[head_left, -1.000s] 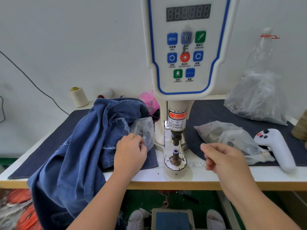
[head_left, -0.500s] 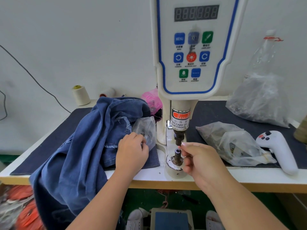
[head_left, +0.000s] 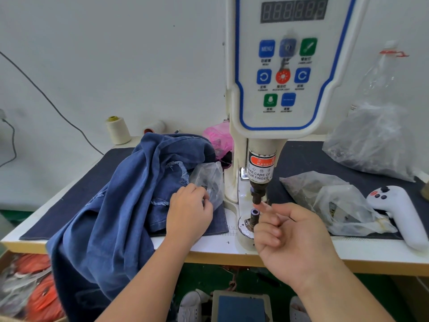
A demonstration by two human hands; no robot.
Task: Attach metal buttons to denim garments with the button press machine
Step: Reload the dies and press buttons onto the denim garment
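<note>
The left hand (head_left: 189, 211) rests on the denim (head_left: 116, 205) heaped on the bench (head_left: 209, 248), its curled fingers pinching the small clear bag (head_left: 209, 182) beside the press (head_left: 276, 89). The right hand (head_left: 291, 238) is palm-up by the lower die (head_left: 254, 217), fingers curled and forefinger reaching under the punch (head_left: 257, 195); whether it holds a button I cannot tell.

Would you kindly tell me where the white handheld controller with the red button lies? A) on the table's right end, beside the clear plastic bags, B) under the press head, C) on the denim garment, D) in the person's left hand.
A: the white controller lies on the table's right end, beside the clear plastic bags.
</note>
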